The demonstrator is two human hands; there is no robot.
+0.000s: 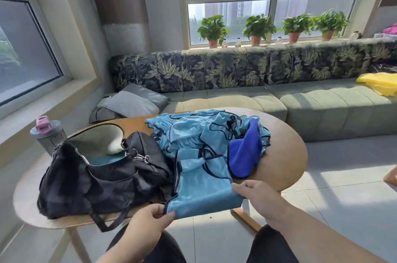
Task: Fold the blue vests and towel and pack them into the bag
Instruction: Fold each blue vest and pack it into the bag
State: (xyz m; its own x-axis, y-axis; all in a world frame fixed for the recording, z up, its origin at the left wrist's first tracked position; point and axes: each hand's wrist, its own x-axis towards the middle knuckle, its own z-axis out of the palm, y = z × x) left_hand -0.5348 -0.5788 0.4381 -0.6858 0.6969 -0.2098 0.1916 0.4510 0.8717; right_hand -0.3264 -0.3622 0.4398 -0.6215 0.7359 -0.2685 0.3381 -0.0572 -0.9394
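Folding is under way: left hand [148, 226] and right hand [256, 197] pinch one vest's [202, 189] near corners, lower centre; next, double it over toward the bag [103, 179].

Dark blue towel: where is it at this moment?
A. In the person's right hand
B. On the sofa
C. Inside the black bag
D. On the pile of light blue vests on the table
D: the dark blue towel lies draped over the right side of the pile of light blue vests on the table, outside the black bag and in neither hand.
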